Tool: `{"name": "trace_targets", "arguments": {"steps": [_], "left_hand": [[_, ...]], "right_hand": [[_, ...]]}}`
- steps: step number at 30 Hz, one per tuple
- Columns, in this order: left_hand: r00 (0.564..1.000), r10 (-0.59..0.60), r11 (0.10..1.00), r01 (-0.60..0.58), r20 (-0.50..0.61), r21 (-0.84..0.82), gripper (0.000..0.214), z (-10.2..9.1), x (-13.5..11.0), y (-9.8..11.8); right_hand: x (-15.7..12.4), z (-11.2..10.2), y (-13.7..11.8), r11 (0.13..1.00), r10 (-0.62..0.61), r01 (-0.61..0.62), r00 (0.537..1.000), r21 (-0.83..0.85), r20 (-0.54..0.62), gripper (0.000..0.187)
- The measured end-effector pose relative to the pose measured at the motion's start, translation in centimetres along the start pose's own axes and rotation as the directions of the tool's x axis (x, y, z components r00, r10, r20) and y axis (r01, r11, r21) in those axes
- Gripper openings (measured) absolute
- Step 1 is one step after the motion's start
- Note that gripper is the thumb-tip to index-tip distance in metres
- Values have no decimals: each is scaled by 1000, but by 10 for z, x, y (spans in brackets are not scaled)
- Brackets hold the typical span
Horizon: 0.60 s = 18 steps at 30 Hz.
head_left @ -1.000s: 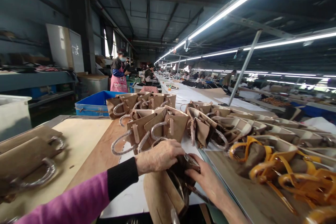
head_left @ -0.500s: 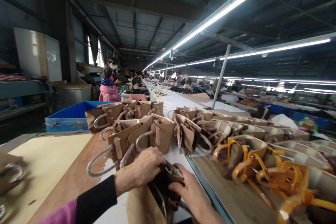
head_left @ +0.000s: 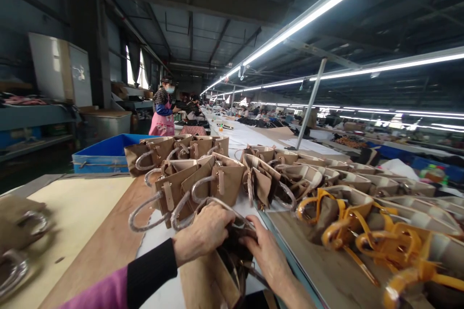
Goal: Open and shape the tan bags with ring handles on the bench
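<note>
A tan handbag (head_left: 205, 280) stands in front of me at the bottom centre, its dark opening turned up toward me. My left hand (head_left: 208, 229) is closed on the far part of its upper edge, fingertips hidden inside. At the opening's right side, my right hand (head_left: 266, 251) pinches the edge between thumb and fingers. A plastic-wrapped handle arches just beyond both hands. Past it stand several more tan handbags (head_left: 226, 181) with wrapped handles, close together on the white-covered table.
Tan bags with yellow handles (head_left: 344, 231) crowd the table on the right. At left, another tan bag (head_left: 18, 222) lies on a cream sheet (head_left: 90, 203). A blue bin (head_left: 101, 152) stands beyond it. A person in a pink apron (head_left: 163, 123) stands farther back.
The view has shifted slightly, so the bags and both hands sit a little farther right. The handle now arches higher above my left hand. Both hands keep their hold on the handbag.
</note>
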<state>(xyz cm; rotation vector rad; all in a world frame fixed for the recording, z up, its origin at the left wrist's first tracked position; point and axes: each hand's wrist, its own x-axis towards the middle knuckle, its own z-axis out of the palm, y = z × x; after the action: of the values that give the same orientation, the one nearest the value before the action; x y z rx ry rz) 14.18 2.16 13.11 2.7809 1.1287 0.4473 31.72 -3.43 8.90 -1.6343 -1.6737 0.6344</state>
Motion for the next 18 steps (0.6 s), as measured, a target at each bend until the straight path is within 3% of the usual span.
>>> {"name": "trace_targets", "arguments": {"steps": [5, 10, 14, 18], "left_hand": [[996, 81, 996, -79, 46, -34, 29, 2, 2, 1], [996, 70, 997, -72, 60, 32, 23, 2, 0, 1], [996, 65, 994, -70, 66, 78, 26, 2, -3, 2], [988, 144, 988, -147, 57, 48, 25, 2, -4, 2]], "right_hand": [[2, -3, 7, 991, -46, 41, 998, 124, 39, 29], [8, -8, 11, 963, -101, 75, 991, 257, 90, 24], [12, -11, 13, 965, -98, 69, 990, 255, 102, 24], [13, -12, 14, 971, -88, 68, 993, 228, 78, 21]]}}
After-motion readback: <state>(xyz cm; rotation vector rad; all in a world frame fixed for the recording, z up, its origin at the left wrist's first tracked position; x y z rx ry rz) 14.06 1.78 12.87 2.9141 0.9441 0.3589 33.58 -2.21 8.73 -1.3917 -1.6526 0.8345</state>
